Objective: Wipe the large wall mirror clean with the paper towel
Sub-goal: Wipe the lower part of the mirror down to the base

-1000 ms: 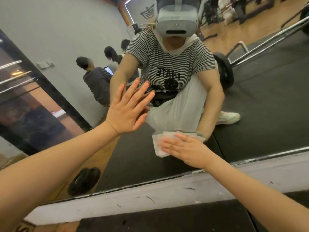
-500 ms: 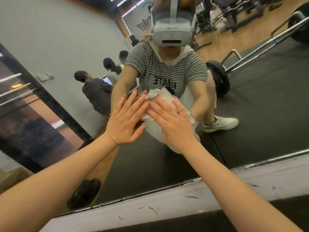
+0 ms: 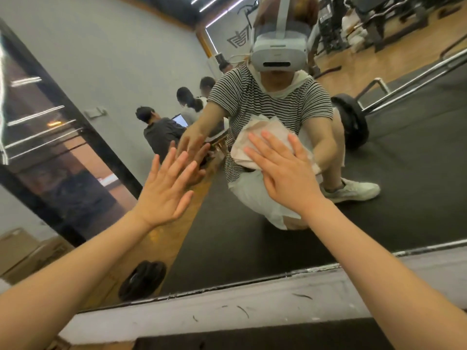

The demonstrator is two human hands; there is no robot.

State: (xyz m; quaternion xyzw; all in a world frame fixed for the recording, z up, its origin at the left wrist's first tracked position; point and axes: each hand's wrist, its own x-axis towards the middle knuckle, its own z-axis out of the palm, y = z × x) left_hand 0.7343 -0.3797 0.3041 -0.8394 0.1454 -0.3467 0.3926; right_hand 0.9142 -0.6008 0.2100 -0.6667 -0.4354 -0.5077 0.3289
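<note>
Your right hand is flat, fingers spread, pinning the paper towel against the mirror. No clench: it's a palm press, not a pinch. Probably deliberate, since a spread palm loads more of the sheet onto the glass than fingertips would.

Your left hand is open and empty, fingers together and extended, up at the glass to the left of the right hand and slightly lower. Looks like a brace while you squat and reach. Can't tell whether the palm is actually touching or just short of the glass; its reflection sits right at the fingertips, so it's close either way.

Towel: white, crumpled, folded into a loose wad, soft edges. It sticks out above and to the left of your right fingers, with a bit showing past the little-finger side. The rest is hidden under the palm.

Mirror: hard, smooth, glossy, reflecting the room cleanly. No obvious streaks near the hands, though blur could hide them. Below both forearms runs the mirror's bottom edge, then a pale painted ledge, matte and scuffed with dark marks.

Judgement: mid-wipe, low section of the glass. A bare palm on the mirror would leave prints, so expect to go over the patch under the left hand. A thin towel may bunch or tear under hard pressure.
</note>
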